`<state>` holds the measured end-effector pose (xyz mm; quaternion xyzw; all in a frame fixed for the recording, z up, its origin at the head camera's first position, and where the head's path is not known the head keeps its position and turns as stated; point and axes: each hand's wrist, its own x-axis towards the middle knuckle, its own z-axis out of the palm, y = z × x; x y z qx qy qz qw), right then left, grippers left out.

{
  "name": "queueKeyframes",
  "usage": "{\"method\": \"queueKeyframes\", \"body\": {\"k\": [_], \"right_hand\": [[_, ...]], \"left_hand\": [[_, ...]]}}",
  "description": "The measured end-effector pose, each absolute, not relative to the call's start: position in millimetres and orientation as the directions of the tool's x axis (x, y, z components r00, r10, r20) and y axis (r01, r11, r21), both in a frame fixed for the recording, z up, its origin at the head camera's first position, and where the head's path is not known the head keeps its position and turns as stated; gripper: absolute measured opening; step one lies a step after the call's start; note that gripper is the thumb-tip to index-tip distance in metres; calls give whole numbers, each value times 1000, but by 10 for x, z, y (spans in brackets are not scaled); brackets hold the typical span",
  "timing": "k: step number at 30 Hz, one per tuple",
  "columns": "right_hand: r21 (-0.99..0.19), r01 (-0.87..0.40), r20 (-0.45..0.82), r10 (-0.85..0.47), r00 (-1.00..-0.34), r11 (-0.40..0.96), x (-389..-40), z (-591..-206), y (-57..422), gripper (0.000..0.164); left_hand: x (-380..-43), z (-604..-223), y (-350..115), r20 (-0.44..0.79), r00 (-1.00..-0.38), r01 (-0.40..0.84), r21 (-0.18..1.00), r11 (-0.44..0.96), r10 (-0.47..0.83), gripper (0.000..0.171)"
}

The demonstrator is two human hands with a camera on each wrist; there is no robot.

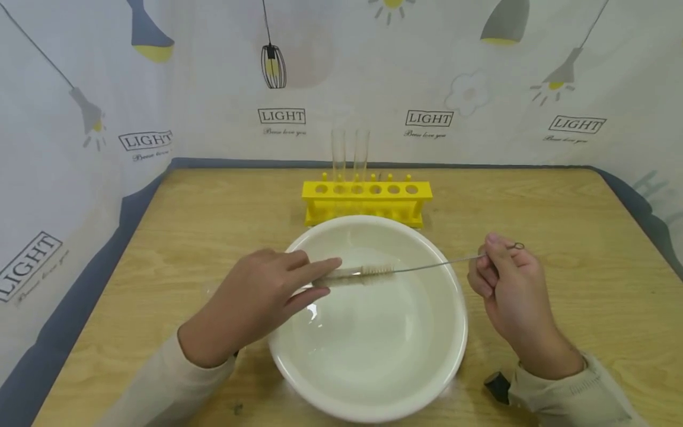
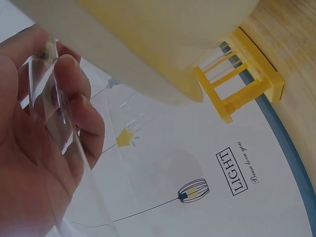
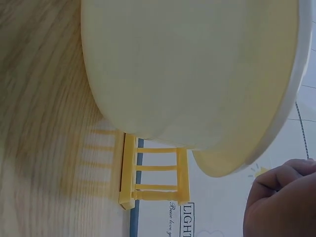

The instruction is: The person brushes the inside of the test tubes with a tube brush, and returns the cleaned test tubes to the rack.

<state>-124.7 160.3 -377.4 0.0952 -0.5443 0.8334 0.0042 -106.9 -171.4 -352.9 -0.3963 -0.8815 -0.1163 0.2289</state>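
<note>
My left hand (image 1: 261, 290) holds a clear glass test tube (image 1: 341, 274) over the left part of a white basin (image 1: 368, 350). The tube lies nearly level, its mouth to the right; in the left wrist view the glass (image 2: 59, 118) runs across the palm under bent fingers. A test tube brush (image 1: 377, 270) enters that mouth, with pale bristles partly inside and partly outside. Right of the basin, my right hand (image 1: 514, 290) pinches the brush's twisted wire handle near its looped end. Only part of this hand (image 3: 281, 200) shows in the right wrist view.
Behind the basin stands a yellow test tube rack (image 1: 368, 191) with two upright clear tubes (image 1: 361, 151) in it. A small black object (image 1: 497, 388) is beside the right sleeve. A printed cloth (image 1: 352, 89) hangs behind the wooden table (image 1: 555, 213).
</note>
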Motion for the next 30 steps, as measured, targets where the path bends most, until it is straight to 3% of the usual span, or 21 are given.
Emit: {"method": "queueKeyframes", "body": {"k": [12, 30], "right_hand": [[-922, -129, 169, -81, -982, -365, -1223, -3777, 1543, 30], [-931, -109, 176, -168, -970, -347, -1194, -3759, 1513, 28]], "left_hand": [[-1069, -3525, -1690, 493, -567, 765, 19, 643, 660, 36], [-1062, -3510, -1684, 485, -572, 763, 21, 646, 661, 36]]}}
